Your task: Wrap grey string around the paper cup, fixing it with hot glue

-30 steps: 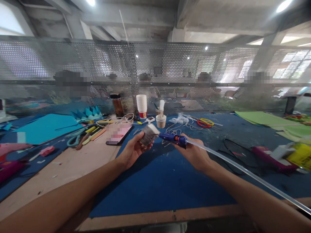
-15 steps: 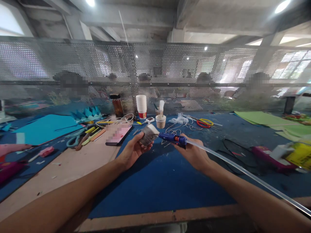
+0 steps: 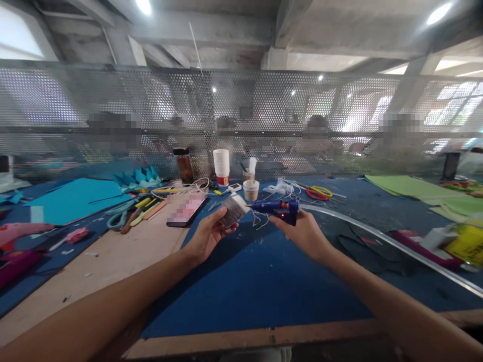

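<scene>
My left hand (image 3: 209, 232) is closed around a small grey, cup-like piece (image 3: 231, 211) with a whitish end, held tilted above the blue mat. What kind of thing it is, I cannot make out. My right hand (image 3: 305, 231) grips a blue hot glue gun (image 3: 277, 206) with a small red light on its side. The gun's nozzle points left, at or very near the pale end of the grey piece. From the back of the gun a long clear glue stick (image 3: 373, 233) runs off to the right. My right fingers are partly hidden behind the gun.
A phone (image 3: 186, 208), scissors (image 3: 119, 215) and a paper cup stack (image 3: 221, 167) lie beyond my left hand. Behind the gun are a small tub (image 3: 251, 190), white string and red-yellow scissors (image 3: 319, 193). A perforated metal screen (image 3: 260, 95) closes off the back.
The glue gun has turned more level and side-on, its body now further right and its nozzle still by the grey piece. The glue stick has swung with it and bows more. My left hand barely moved.
</scene>
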### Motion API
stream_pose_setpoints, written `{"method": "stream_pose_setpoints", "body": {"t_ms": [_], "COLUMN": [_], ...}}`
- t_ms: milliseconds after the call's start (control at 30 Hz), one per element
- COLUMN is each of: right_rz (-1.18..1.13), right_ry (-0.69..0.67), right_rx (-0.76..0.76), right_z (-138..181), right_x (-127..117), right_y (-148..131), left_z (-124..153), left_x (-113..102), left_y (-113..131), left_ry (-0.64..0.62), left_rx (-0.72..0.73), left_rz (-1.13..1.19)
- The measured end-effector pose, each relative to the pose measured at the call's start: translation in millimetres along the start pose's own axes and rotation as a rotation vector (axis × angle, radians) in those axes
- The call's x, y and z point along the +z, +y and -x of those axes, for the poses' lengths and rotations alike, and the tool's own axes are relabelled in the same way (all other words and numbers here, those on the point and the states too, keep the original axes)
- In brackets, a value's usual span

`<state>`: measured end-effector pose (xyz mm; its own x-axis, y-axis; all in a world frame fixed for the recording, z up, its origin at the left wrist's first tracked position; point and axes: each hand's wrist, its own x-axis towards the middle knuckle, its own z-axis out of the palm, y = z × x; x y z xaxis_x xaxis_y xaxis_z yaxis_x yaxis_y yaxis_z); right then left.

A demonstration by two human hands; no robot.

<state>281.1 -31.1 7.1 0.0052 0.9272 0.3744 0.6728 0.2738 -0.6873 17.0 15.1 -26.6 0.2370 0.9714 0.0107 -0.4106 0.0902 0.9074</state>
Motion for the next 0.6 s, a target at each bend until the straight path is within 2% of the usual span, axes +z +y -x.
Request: {"method": "stream_pose_setpoints", "body": {"t_ms": [200,333,433,533,600], "right_rz": [-0.268,-0.331,-0.089,0.255,0.420], "right_ry": [-0.351,-0.564,-0.555,-0.424,-0.350], "right_rx": [0.088,0.186,0.105,-0.033,-0.067], "right_z": [1,13,22,28,32], "right_x": [-24,-23,-16,-10,-7], "right_y": [1,14,22,22,18], "left_z": [0,3,3,2,1], "left_x": [1,5,5,3,2], "left_y": [1,1,0,-3,-3], "left_ry": [0.051,0.051,0.045,0.029,0.018], "left_rx": [0.067,0.106,0.134,0.168,0.187], "left_rz": [-0.038,-0.073,-0.094,-0.141,-0.172]}}
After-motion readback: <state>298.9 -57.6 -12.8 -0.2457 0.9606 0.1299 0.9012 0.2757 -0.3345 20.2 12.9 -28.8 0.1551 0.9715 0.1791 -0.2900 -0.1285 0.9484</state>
